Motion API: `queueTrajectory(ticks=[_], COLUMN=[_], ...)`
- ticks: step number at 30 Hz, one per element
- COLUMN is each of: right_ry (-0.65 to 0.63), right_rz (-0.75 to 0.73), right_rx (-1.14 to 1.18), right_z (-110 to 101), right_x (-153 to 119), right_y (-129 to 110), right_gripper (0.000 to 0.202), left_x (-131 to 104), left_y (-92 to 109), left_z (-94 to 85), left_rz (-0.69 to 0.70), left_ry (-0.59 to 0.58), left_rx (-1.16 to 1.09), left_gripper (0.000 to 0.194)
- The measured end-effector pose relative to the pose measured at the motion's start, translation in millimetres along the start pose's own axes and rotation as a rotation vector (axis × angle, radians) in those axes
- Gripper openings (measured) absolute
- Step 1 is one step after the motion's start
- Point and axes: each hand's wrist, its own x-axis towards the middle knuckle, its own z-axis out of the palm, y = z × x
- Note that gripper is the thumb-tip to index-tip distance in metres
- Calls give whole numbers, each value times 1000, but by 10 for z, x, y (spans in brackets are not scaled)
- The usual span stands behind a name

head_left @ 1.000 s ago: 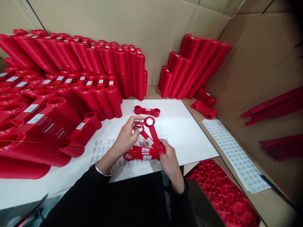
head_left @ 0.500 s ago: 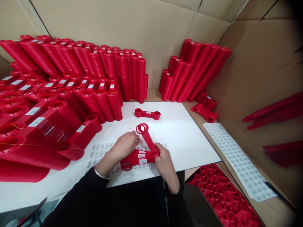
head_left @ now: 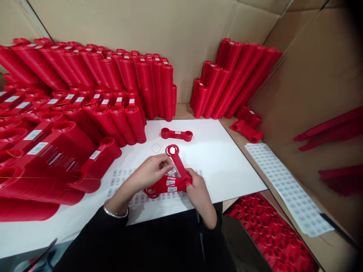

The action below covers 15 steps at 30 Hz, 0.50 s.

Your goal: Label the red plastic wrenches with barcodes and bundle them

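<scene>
My right hand is wrapped round one end of several fanned red plastic pieces with white barcode labels. One of these pieces points up and away, its ring end above my hands. My left hand is over the fanned pieces with its fingertips pinched together beside the raised piece; what they hold is too small to make out. Beneath the pieces lies a sheet of barcode labels on the white board. A small stack of red pieces and a thin rubber band lie beyond my hands.
Tall bundles of red pieces crowd the left and back. More bundles lean at the back right against cardboard. Label sheets lie on the right. Below the right edge is a container of loose red pieces.
My left hand has shifted slightly right and up, close to the raised piece. That piece's ring end has moved a little to the right. My right hand keeps its grip.
</scene>
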Motion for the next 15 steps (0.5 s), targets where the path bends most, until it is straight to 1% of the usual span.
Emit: queueTrajectory(ticks=[3,7,15], right_ry=[-2,-7,-5], right_rz=[-3,-27,-30], right_rx=[-36,-70,-79], right_z=[3,16,8], right_x=[-24,-51,-77], right_y=[-52,-109,-153], right_gripper=[42,41,39], left_x=[22,38,22], left_y=[49,88,82], left_z=[50,77,71], left_rz=[-27,-36,-19], left_ry=[7,13,32], left_rx=[-101,-168,-163], left_gripper=[19,18,17])
